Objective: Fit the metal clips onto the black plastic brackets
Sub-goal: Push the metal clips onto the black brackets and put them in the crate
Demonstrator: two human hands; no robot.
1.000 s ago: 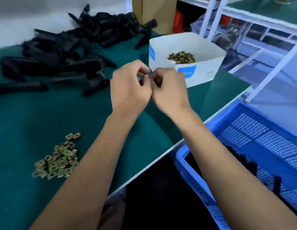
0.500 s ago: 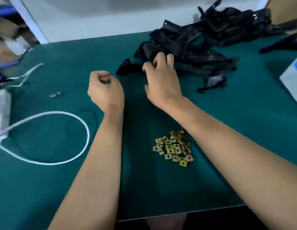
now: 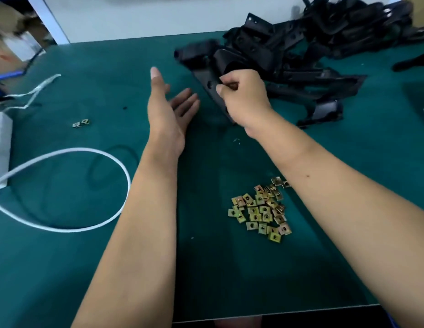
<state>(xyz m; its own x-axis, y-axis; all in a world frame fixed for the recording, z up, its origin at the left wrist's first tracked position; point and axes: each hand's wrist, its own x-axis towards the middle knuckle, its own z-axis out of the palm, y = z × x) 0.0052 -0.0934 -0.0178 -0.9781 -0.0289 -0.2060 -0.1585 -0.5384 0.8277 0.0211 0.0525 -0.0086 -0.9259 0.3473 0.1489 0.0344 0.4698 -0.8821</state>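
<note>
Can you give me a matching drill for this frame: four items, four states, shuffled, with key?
Items:
1. left hand
2. right hand
3. metal clips
4. white cable

States:
A. looped on the mat
B. grips a black bracket
C. open, holding nothing
D. loose pile between the forearms

Pairs: 1-C, 2-B, 3-D, 4-A

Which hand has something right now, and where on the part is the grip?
The right hand grips a black plastic bracket on its near flat arm, beside a round hole. The left hand is spread open, holding nothing.
</note>
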